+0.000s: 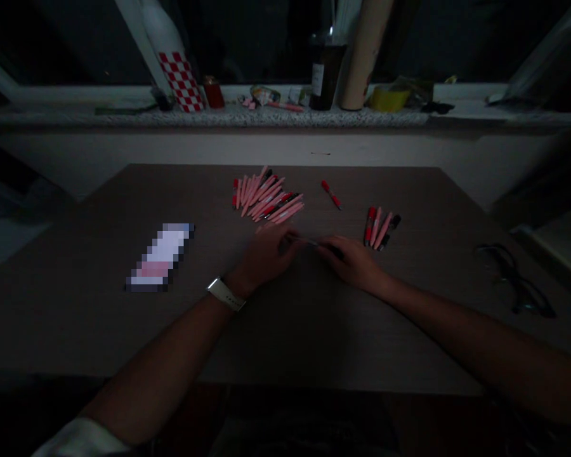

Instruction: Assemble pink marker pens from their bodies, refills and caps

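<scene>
Both my hands meet over the middle of the brown table [99, 330] in dim light. My left hand [264, 257], with a white watch at the wrist, has its fingers closed on one end of a thin pen [309, 242]. My right hand [354, 260] is closed on the pen's other, dark end. Just beyond my left hand lies a heap of several pink and red pens [266, 197]. A small group of pens [379, 228] lies right beside my right hand. A single red pen [332, 194] lies alone between the two groups.
A blurred flat object [160, 257] lies on the table to the left. Dark glasses or a cable [516, 279] lie at the right edge. The windowsill [76, 117] behind holds a dark bottle [326, 73], a checkered container [181, 79], a cardboard tube [361, 57] and small clutter.
</scene>
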`<state>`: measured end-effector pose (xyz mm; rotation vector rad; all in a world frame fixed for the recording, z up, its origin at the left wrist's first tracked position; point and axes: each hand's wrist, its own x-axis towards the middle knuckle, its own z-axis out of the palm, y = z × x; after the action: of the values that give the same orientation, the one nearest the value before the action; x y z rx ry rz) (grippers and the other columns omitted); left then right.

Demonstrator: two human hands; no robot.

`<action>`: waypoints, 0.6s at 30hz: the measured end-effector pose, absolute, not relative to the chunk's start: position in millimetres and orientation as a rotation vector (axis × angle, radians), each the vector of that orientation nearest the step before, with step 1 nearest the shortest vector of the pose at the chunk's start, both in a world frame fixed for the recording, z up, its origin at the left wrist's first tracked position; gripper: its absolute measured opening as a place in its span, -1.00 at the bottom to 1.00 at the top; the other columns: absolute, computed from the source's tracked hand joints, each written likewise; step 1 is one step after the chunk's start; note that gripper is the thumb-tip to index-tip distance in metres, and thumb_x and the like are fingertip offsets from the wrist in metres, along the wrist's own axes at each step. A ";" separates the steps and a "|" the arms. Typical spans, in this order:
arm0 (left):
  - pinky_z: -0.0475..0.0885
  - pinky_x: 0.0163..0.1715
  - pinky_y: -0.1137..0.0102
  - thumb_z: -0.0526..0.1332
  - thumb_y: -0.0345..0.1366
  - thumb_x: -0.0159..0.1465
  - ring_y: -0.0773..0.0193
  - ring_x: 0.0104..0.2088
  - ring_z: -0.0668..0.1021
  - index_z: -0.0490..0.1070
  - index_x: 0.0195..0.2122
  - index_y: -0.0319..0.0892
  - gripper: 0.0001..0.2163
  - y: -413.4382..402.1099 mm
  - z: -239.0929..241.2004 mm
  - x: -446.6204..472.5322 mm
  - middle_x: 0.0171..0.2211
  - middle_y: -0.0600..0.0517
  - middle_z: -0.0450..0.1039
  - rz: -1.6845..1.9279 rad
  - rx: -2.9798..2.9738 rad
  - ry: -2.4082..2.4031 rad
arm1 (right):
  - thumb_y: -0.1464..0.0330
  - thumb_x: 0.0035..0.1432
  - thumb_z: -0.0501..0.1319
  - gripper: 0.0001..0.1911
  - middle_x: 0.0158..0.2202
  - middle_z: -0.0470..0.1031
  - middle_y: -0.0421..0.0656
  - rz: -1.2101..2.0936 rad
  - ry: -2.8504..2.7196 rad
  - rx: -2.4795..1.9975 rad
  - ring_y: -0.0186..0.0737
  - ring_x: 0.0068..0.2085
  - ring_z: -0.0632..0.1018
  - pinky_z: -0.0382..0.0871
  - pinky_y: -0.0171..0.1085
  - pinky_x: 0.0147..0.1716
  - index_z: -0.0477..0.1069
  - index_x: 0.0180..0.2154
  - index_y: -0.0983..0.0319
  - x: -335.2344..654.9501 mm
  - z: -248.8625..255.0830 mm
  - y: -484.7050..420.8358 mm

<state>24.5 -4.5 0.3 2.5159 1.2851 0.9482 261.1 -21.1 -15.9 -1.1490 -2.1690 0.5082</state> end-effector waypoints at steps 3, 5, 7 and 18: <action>0.41 -0.10 0.20 0.13 -0.11 0.44 0.11 -0.21 0.53 0.52 -0.26 -0.19 -0.71 -5.0 1.9 22.9 -0.31 -0.05 0.53 0.880 2.568 1.291 | 0.28 0.39 0.16 -0.75 -0.08 0.63 -0.06 0.551 -2.164 -1.165 -0.10 -0.09 0.62 0.43 -0.19 -0.09 0.54 -0.02 0.19 260.3 -13.5 -22.1; 0.41 -0.09 0.22 0.15 -0.14 0.43 0.13 -0.18 0.53 0.53 -0.20 -0.19 -0.74 -5.0 3.6 21.5 -0.26 -0.05 0.55 0.904 2.545 1.253 | 0.26 0.39 0.16 -0.75 -0.06 0.63 -0.08 0.601 -2.155 -1.161 -0.10 -0.06 0.61 0.42 -0.18 -0.06 0.53 0.00 0.18 259.9 -12.6 -22.2; 0.42 -0.09 0.24 0.17 -0.16 0.42 0.14 -0.18 0.54 0.54 -0.21 -0.17 -0.77 -5.0 5.6 20.4 -0.27 -0.03 0.56 0.909 2.529 1.218 | 0.26 0.40 0.16 -0.74 -0.05 0.63 -0.10 0.673 -2.147 -1.155 -0.10 -0.05 0.61 0.42 -0.17 -0.05 0.52 0.01 0.16 260.1 -12.5 -21.9; 0.41 -0.17 0.26 0.14 -0.23 0.43 0.16 -0.25 0.52 0.52 -0.30 -0.18 -0.77 -1.0 8.1 15.6 -0.37 -0.02 0.53 0.863 2.515 1.172 | 0.25 0.38 0.19 -0.76 -0.12 0.63 -0.10 0.820 -2.083 -1.111 -0.12 -0.10 0.61 0.43 -0.17 -0.08 0.55 -0.03 0.15 260.8 -12.9 -18.9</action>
<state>15.6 -1.0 8.1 2.5152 1.1722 0.8631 260.8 -18.9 -12.9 -1.1109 -2.0831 0.8199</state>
